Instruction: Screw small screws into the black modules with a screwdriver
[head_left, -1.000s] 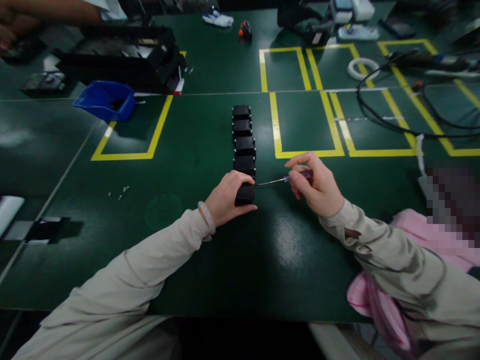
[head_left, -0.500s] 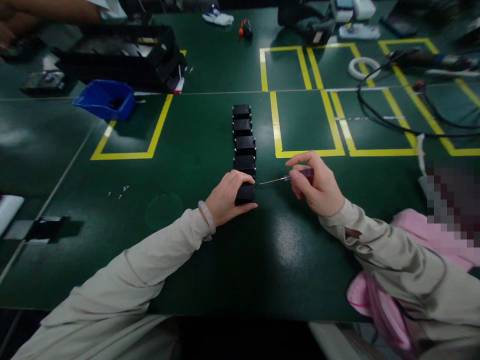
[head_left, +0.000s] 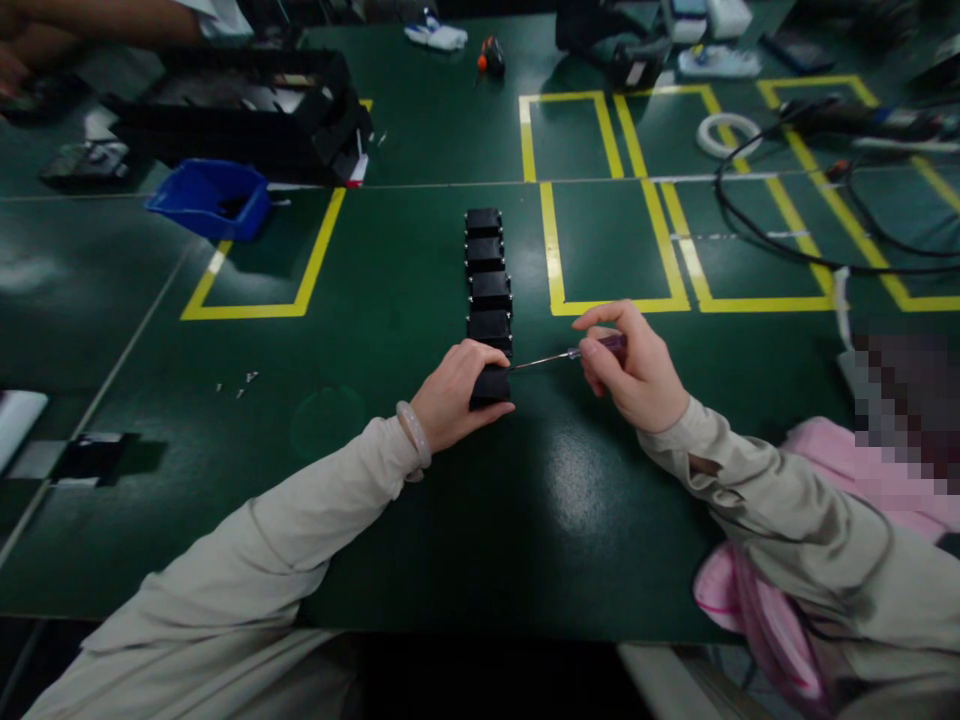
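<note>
My left hand (head_left: 454, 395) grips the nearest black block (head_left: 491, 385) between thumb and fingers, holding it on the green table. Beyond it, several similar black blocks (head_left: 490, 290) stand in a row leading away from me, with small shiny screw heads along their sides. In my right hand (head_left: 634, 370) is a screwdriver (head_left: 551, 358) with a purplish, see-through handle. Its thin shaft points left, and the tip meets the right side of the held block near my left fingertips. Exactly how the tip sits there is too small to make out.
Several loose screws (head_left: 247, 380) lie on the table at left. Behind them are a blue bin (head_left: 214, 198) and a long black housing (head_left: 247, 120). Yellow tape outlines (head_left: 555, 250), a white tape roll (head_left: 727, 135) and a black cable (head_left: 772, 240) occupy the right. Pink cloth (head_left: 757, 610) hangs by my right arm.
Almost nothing differs. My right hand and the screwdriver have shifted very slightly, while my left hand keeps its grip on the block.
</note>
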